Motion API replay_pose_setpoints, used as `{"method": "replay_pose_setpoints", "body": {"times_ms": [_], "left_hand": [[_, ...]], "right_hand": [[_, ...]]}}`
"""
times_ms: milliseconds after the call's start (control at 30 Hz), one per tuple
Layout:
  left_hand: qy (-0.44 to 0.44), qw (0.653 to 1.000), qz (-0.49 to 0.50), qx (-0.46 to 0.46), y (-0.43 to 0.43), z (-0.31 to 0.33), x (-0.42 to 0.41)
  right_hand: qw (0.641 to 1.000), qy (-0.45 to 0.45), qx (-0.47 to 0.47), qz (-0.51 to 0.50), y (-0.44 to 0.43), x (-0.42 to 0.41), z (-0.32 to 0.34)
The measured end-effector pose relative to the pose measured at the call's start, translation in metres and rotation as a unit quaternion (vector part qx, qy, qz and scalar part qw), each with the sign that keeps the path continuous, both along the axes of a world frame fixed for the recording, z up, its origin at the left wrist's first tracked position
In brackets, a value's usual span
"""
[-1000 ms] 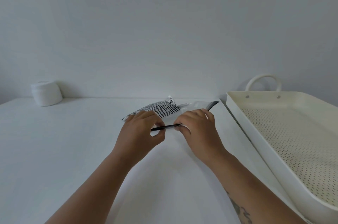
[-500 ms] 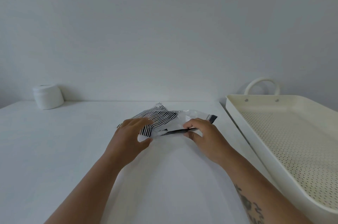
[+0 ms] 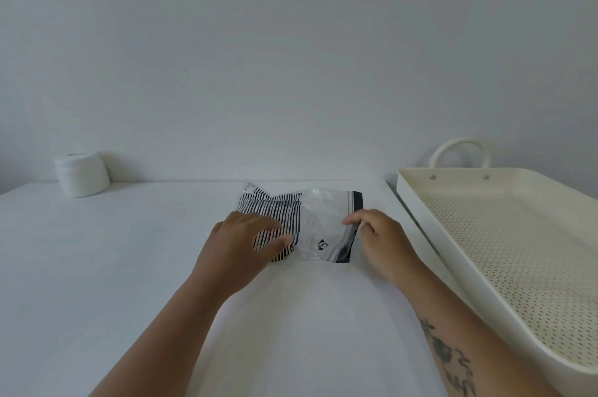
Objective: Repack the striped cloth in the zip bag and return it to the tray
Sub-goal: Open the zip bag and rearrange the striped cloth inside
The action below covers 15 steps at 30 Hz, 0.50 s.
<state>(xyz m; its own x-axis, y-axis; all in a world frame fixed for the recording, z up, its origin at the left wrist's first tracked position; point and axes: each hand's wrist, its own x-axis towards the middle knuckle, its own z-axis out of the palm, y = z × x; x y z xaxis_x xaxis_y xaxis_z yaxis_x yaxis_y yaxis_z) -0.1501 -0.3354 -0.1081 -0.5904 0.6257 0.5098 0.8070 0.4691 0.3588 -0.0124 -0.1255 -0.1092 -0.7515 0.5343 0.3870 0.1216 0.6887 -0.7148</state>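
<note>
The bench (image 3: 97, 267) is white and mostly bare. Off its right edge sits the tray (image 3: 417, 202), cream with a perforated floor and nothing in it. Near the far left corner stands a white roll (image 3: 82, 174).

At the middle of the bench, toward the far edge, lies the bag (image 3: 323, 221) — clear, with a dark zip strip at its right end. The cloth (image 3: 275, 218) fills its left part and seems to be fully inside.

The left hand (image 3: 241, 244) lies flat on the cloth with its fingers (image 3: 275, 243) spread and pressing down. The right hand (image 3: 380, 241) pinches the zip strip between thumb and forefinger.

So the packing looks done or nearly so. Whether the zip is sealed along its whole length I cannot tell. Closing it, if needed, and carrying the bag to the tray are left.
</note>
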Motion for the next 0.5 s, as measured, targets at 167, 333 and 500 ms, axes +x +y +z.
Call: {"method": "replay_pose_setpoints", "body": {"times_ms": [167, 333, 500], "left_hand": [[-0.028, 0.997, 0.057, -0.033, 0.002, -0.008, -0.006], [-0.053, 0.991, 0.068, -0.106, 0.012, -0.015, -0.002], [-0.069, 0.983, 0.091, -0.141, 0.008, -0.017, -0.007]], "right_hand": [[0.995, 0.07, 0.005, 0.064, -0.031, -0.003, 0.035], [0.963, -0.157, 0.2, 0.088, -0.069, -0.014, 0.028], [0.924, -0.3, 0.231, 0.061, -0.063, -0.007, 0.01]]}}
